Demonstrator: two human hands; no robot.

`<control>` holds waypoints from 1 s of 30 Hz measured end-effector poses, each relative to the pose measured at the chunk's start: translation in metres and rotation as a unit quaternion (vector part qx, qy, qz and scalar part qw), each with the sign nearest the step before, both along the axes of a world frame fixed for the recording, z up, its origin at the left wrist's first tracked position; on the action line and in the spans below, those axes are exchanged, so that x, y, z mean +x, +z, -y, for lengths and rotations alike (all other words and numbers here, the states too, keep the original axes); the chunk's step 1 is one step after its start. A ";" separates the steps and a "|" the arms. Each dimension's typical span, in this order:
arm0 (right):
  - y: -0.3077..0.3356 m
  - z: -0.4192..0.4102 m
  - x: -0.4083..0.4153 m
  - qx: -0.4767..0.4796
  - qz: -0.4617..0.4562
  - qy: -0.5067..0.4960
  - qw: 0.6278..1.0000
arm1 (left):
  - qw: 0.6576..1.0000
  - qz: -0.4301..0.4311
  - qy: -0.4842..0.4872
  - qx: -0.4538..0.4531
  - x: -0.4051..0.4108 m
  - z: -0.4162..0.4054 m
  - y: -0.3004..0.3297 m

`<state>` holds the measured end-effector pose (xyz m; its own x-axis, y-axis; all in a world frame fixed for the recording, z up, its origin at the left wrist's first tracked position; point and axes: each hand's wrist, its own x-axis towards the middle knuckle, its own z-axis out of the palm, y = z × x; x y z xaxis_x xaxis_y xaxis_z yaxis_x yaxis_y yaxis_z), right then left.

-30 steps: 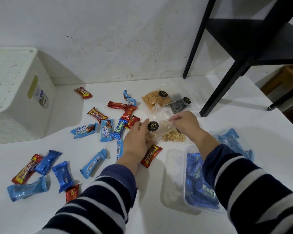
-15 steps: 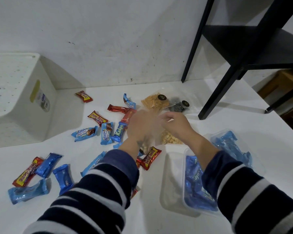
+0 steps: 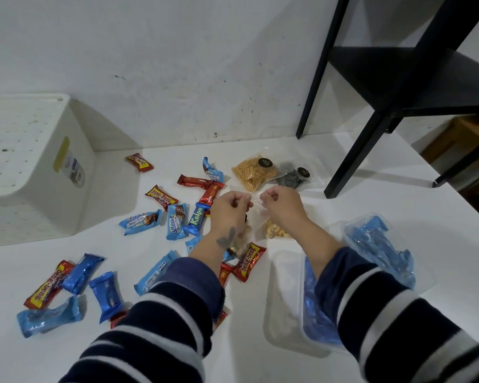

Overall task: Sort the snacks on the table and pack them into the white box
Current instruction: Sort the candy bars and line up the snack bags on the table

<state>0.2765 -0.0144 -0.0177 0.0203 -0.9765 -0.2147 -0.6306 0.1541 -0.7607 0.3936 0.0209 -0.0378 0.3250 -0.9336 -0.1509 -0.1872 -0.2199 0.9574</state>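
My left hand (image 3: 229,210) and my right hand (image 3: 281,205) both pinch the top of a clear snack bag (image 3: 256,207) lifted above the table, its nuts hanging low behind my left wrist. A second nut bag (image 3: 275,232) lies under my right wrist. Red and blue wrapped snack bars (image 3: 161,197) are scattered across the table's left and middle. The white box (image 3: 33,167) stands at the far left. A clear tub (image 3: 315,322) near my right arm holds blue packets.
A bag of orange sticks (image 3: 253,172) and a bag with a dark snack (image 3: 291,179) lie behind my hands. A clear lid with blue packets (image 3: 379,247) sits at the right. Black shelf legs (image 3: 354,161) stand on the table's far right.
Both hands have lifted the clear bag off the table and now hold its top edge between them. The camera has tilted slightly.
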 end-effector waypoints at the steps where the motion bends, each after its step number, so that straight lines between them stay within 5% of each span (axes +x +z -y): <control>1: -0.001 0.001 0.002 -0.005 -0.006 0.006 1.000 | 1.000 0.009 0.003 -0.003 0.001 0.000 -0.002; 7: 0.004 0.003 0.004 -0.022 0.001 0.049 0.999 | 0.965 0.254 -0.042 -0.043 0.028 -0.016 -0.026; 11: -0.003 -0.005 0.005 -0.053 0.056 0.033 0.996 | 0.957 0.236 -0.160 0.051 0.039 -0.026 -0.043; 17: -0.034 -0.035 0.011 -0.009 0.097 0.010 0.995 | 0.965 0.234 -0.108 0.051 0.030 -0.033 -0.037; 30: 0.023 0.066 0.090 -0.185 0.039 0.139 0.972 | 0.972 0.212 0.036 -0.095 0.094 0.038 0.010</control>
